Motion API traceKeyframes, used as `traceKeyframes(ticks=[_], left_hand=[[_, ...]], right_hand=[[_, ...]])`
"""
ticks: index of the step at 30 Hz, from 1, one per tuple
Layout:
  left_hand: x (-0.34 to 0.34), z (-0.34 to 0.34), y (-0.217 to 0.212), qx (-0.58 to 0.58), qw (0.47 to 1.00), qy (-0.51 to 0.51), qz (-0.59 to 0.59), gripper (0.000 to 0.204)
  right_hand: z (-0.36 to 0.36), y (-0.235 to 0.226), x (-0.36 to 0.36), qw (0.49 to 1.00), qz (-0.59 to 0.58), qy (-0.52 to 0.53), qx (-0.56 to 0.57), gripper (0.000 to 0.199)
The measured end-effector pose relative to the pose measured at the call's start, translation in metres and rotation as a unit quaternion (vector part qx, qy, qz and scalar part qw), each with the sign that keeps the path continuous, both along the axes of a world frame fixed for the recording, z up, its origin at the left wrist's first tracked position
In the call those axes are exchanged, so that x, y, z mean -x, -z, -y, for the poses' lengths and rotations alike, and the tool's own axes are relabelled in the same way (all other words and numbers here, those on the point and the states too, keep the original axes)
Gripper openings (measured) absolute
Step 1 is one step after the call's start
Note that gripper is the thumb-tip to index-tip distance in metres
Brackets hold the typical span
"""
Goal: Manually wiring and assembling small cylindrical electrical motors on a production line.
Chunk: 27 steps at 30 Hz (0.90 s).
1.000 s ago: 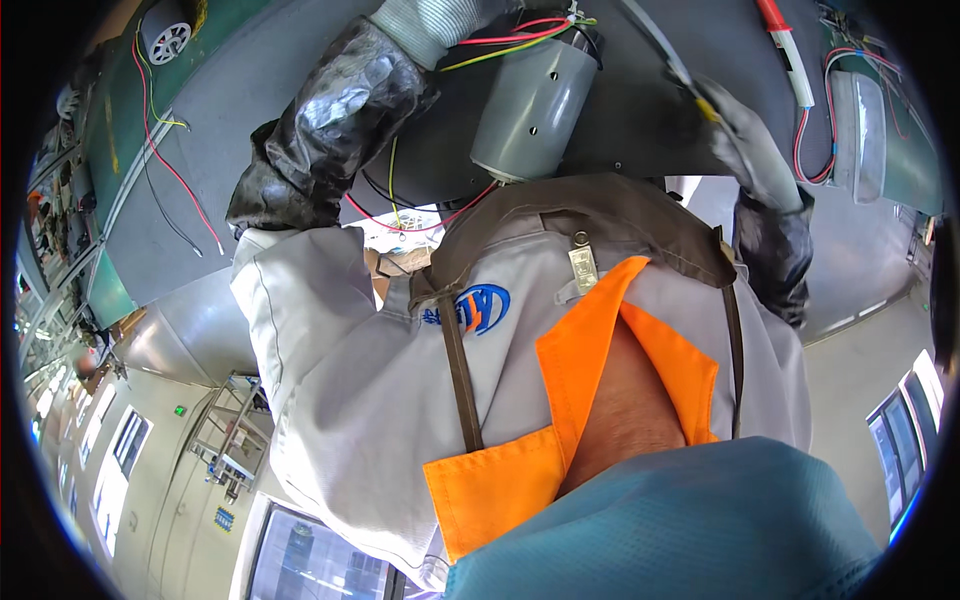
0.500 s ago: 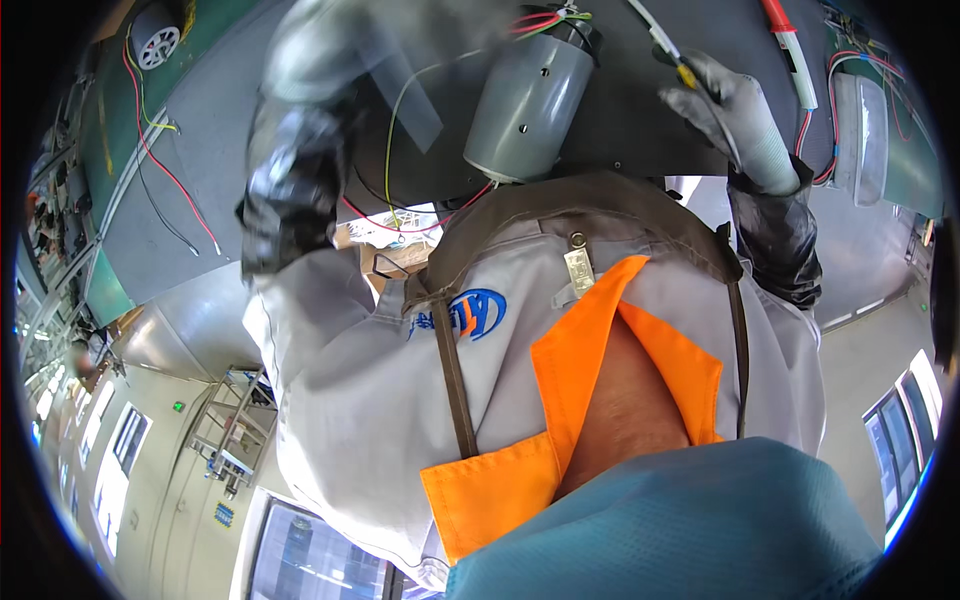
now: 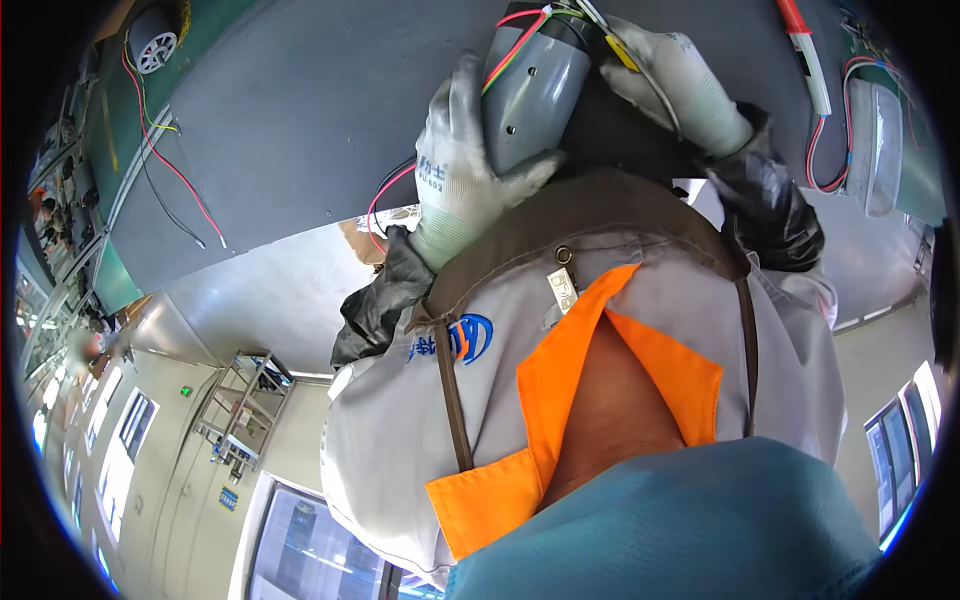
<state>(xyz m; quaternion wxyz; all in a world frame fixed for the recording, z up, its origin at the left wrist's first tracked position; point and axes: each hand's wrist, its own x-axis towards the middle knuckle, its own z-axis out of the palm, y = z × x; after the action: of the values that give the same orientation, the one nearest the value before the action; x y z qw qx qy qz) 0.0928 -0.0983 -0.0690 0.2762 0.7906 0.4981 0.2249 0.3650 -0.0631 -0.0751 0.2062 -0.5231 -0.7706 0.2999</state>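
A grey cylindrical motor (image 3: 535,95) lies on the dark work surface in front of my chest, with red, yellow-green and black wires at its far end. My left hand (image 3: 465,165), in a white glove, is wrapped around its near left side, thumb across the bottom end. My right hand (image 3: 685,85), gloved too, is closed on a slim grey hand tool (image 3: 622,50) with a yellow part. That tool's tip reaches the wires at the motor's far end; its exact kind is unclear. Red and black leads (image 3: 385,190) hang beside my left wrist.
A second motor (image 3: 155,45) with loose leads sits at the far left of the dark work surface (image 3: 290,110). To the right lie a red-and-white probe-like tool (image 3: 805,65) and a pale rectangular block (image 3: 878,145) with wires. The surface's near edge runs along my apron (image 3: 590,205).
My left hand has come down from the far left onto the motor. My right hand has moved left with the tool, up to the wires. The motor has shifted slightly away.
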Motion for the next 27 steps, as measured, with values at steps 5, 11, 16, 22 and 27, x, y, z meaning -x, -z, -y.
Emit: traceKeyframes(ticks=[5, 11, 16, 22, 27], left_hand=[[0.005, 0.008, 0.011, -0.127, 0.985, -0.100, 0.057, 0.100], [-0.032, -0.144, 0.014, -0.152, 0.940, -0.291, 0.096, 0.075], [-0.012, -0.333, -0.023, -0.125, 0.942, -0.300, -0.087, 0.090], [0.066, -0.335, 0.003, 0.184, 0.847, -0.174, 0.468, 0.019], [0.084, -0.136, -0.033, 0.187, 0.863, -0.139, 0.447, 0.046]], right_hand=[[-0.029, -0.026, 0.055, 0.868, -0.309, 0.189, 0.340, 0.008], [-0.185, 0.045, 0.083, 0.948, -0.032, 0.117, -0.295, 0.039], [-0.113, -0.022, 0.053, 0.922, 0.018, 0.138, -0.362, 0.037], [0.023, 0.003, -0.054, 0.946, 0.212, 0.240, -0.047, 0.067], [0.022, -0.057, -0.136, 0.821, -0.191, 0.529, -0.094, 0.055]])
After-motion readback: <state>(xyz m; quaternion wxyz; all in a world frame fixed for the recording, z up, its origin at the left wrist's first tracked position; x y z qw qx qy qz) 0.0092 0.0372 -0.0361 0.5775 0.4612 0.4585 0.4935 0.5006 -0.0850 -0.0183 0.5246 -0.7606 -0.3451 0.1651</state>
